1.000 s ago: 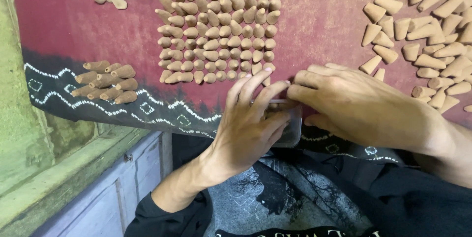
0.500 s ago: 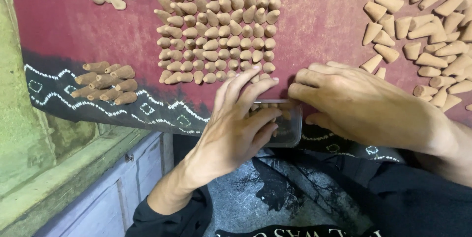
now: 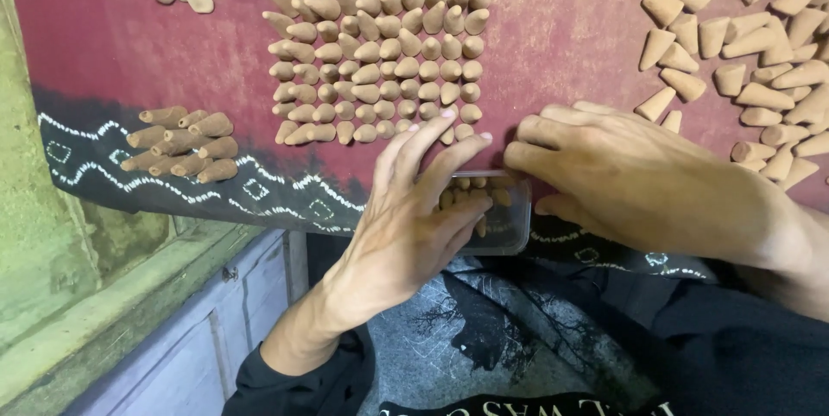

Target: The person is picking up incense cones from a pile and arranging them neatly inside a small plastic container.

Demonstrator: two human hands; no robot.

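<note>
From the head camera, a small clear plastic box [image 3: 496,217] with rounded corners sits at the near edge of the red cloth [image 3: 561,28], partly filled with tan cones. The left hand [image 3: 406,226] lies over its left half with fingers spread, hiding much of it. The right hand [image 3: 639,179] rests flat with fingers together at the box's right rim; whether it grips anything cannot be told. Behind them stands a tidy block of cones [image 3: 380,45]; the loose pile [image 3: 751,45] at right is cut off by the frame.
</note>
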